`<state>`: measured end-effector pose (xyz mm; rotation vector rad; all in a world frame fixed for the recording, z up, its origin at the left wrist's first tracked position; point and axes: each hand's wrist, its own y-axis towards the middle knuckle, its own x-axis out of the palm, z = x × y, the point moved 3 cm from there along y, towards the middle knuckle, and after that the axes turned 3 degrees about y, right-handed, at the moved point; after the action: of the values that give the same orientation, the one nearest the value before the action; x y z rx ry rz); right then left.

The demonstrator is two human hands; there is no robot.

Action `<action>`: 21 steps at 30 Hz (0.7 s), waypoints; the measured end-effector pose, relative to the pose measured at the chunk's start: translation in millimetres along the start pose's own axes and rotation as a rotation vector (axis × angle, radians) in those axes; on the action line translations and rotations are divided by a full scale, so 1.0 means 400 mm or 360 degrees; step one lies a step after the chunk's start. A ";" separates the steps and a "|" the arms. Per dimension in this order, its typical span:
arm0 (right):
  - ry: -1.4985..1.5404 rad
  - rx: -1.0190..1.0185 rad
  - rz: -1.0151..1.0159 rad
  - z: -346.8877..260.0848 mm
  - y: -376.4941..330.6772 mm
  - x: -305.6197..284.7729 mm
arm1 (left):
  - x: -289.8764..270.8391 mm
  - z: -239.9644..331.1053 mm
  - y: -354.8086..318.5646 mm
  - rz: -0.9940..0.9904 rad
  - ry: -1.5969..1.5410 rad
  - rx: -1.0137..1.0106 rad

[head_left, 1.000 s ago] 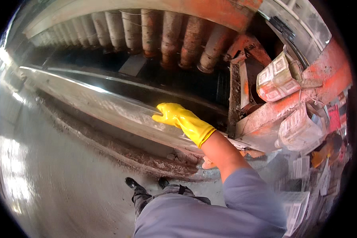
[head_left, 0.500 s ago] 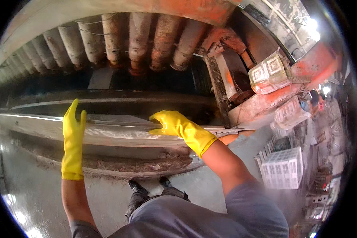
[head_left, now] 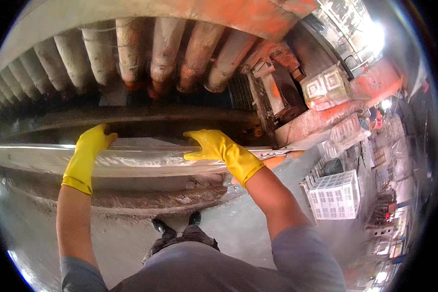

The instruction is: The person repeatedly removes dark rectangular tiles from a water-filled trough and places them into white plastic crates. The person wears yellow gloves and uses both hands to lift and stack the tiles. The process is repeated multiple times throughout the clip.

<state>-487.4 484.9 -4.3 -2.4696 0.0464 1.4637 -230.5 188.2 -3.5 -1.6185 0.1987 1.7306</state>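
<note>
A long, pale panel (head_left: 146, 159) runs across the middle of the frame. The yellow-gloved left hand (head_left: 93, 142), left of centre, bends over its upper edge; I can't tell whether that grip holds. At centre, the right hand (head_left: 210, 146) has its grip spread wide beside the same edge. Thick cylinders (head_left: 166, 53) line the top.

On our hands (head_left: 207, 146) we wear shiny yellow gloves (head_left: 79, 170); our shirt (head_left: 194, 265) is grey with short sleeves (head_left: 297, 243), trousers (head_left: 161, 246) dark, shoes (head_left: 194, 218) black
</note>
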 end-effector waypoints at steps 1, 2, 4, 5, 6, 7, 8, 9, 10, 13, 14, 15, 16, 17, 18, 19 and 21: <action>-0.0047 0.0020 -0.0014 -0.001 -0.001 0.000 | 0.000 0.010 -0.010 0.0004 0.0025 0.0005; -0.0094 0.0041 -0.0029 -0.003 -0.003 -0.001 | -0.006 0.022 -0.017 0.0008 0.0049 0.0010; -0.0160 0.0065 -0.0031 -0.013 0.000 -0.007 | -0.016 0.030 -0.009 -0.0053 0.0086 -0.0055; -0.0198 0.0071 -0.0050 -0.016 -0.001 -0.009 | -0.003 0.013 0.007 -0.0044 0.0093 -0.0034; -0.0174 0.0052 -0.0026 -0.017 -0.002 -0.009 | 0.010 0.000 0.019 -0.0034 0.0099 -0.0014; -0.0150 0.0041 0.0004 -0.013 -0.005 -0.008 | 0.019 -0.002 0.026 0.0020 0.0151 -0.0012; -0.0128 0.0026 0.0033 -0.011 -0.008 -0.009 | 0.030 -0.005 0.028 0.0077 0.0202 -0.0013; -0.0122 0.0017 0.0046 -0.012 -0.012 -0.012 | 0.038 -0.006 0.031 0.0135 0.0252 -0.0018; -0.0092 0.0006 0.0060 -0.008 -0.016 -0.009 | 0.041 0.006 0.030 0.0154 0.0225 -0.0049; -0.0088 -0.0042 0.0105 -0.006 -0.021 -0.006 | 0.047 0.045 0.009 0.0311 0.0092 -0.0104; -0.0050 -0.0068 0.0120 -0.007 -0.018 -0.006 | 0.052 0.068 -0.012 0.0427 0.0016 -0.0090; -0.0012 -0.0096 0.0133 -0.007 -0.010 -0.007 | 0.052 0.085 -0.027 0.0546 -0.0060 -0.0081; 0.0021 -0.0130 0.0142 -0.006 -0.009 -0.009 | 0.053 0.093 -0.033 0.0621 -0.0097 -0.0093; 0.0049 -0.0163 0.0188 -0.017 -0.018 -0.023 | 0.060 0.101 -0.030 0.0685 -0.0152 -0.0112; 0.0225 -0.0192 0.0284 0.002 -0.017 -0.022 | 0.065 0.108 -0.026 0.0751 -0.0205 -0.0135; 0.0421 -0.0220 0.0396 0.015 -0.012 -0.015 | 0.060 0.114 -0.028 0.0883 -0.0208 -0.0088; 0.0726 -0.0272 0.0728 0.048 -0.014 -0.031 | 0.063 0.126 -0.040 0.0912 -0.0317 -0.0152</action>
<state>-509.1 493.5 -0.9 -3.0277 0.6348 1.0400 -259.2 238.8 -11.1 -1.5338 0.5303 2.3496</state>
